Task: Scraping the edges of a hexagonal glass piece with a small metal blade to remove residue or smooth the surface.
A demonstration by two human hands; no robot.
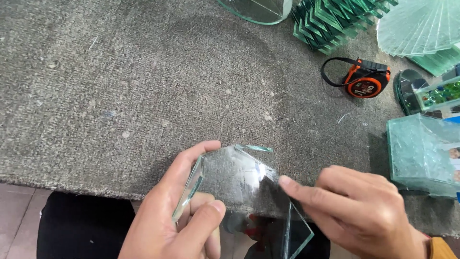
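My left hand (175,216) grips a clear greenish pane of glass (239,180) by its left edge, thumb on top and fingers under it. The pane hangs over the near edge of the table. My right hand (357,208) is at its right side, index finger touching the pane's upper right edge near a slanted break line. A lower glass section (297,235) angles down below that finger.
A grey carpeted table (143,86) fills the view. An orange and black tape measure (366,79) lies at the right. Stacks of green-edged glass pieces (335,19), fanned round panes (421,26) and a glass block stack (421,153) stand along the right.
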